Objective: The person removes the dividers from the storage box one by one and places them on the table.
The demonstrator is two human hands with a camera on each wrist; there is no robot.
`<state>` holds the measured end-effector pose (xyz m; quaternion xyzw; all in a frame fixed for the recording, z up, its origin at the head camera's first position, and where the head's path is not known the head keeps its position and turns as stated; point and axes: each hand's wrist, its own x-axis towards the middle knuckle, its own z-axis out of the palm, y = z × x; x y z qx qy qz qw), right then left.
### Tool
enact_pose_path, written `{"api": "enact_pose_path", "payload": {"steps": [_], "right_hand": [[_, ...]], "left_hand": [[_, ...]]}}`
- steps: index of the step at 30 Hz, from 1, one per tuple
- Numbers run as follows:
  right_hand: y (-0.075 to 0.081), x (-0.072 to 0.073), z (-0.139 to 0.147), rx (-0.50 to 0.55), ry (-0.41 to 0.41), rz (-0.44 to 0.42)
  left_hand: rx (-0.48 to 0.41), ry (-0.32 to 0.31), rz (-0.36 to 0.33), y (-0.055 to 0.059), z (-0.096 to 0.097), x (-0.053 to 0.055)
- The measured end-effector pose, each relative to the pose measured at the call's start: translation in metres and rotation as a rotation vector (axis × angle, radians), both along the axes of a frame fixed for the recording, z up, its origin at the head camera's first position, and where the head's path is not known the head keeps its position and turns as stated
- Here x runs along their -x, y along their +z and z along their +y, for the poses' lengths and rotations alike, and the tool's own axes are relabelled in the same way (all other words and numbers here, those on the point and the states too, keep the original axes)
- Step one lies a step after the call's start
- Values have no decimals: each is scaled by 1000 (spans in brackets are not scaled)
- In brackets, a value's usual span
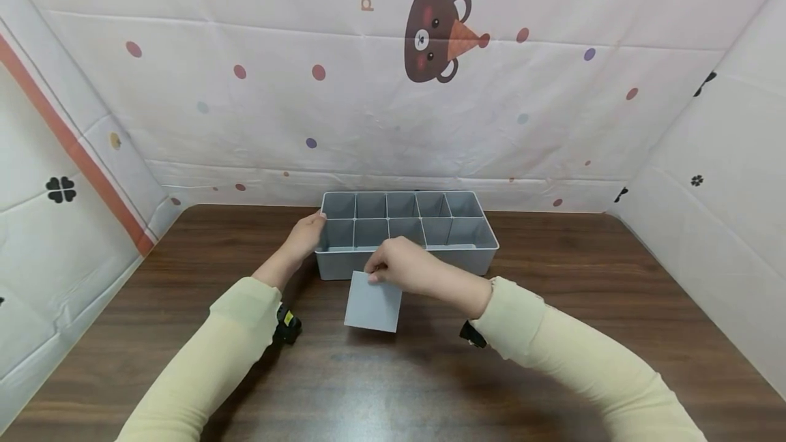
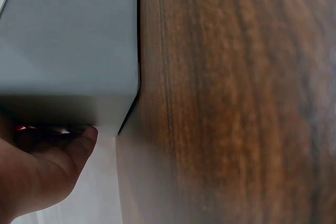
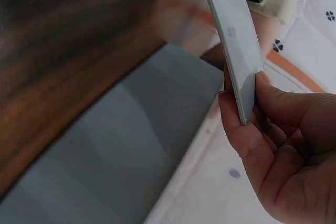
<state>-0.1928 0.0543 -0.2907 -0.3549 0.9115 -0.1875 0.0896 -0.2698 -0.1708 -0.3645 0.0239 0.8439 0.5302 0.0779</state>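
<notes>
Tbl (image 1: 552, 319): RH (image 1: 402, 264) pinches gray panel (image 1: 372, 305), LH (image 1: 305, 234) prob. grips bin (image 1: 340, 267).

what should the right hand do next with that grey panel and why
Probably lift the panel over the near rim of the box: the right hand pinches it near one edge, outside the box, while the left hand grips the box's left end, which should help steady it.

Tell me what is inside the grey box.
Inside the grey box, dividers form two rows of compartments. The right hand covers part of the middle front compartment, and the back compartments' floors are hidden.
</notes>
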Motion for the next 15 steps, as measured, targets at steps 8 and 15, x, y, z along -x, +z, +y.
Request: {"api": "enact_pose_path", "payload": {"steps": [8, 15], "right_hand": [[-26, 7, -16, -20, 26, -44], [-41, 17, -24, -37, 45, -97]], "left_hand": [[0, -2, -4, 0, -1, -2], [-2, 2, -10, 1, 0, -1]]}}
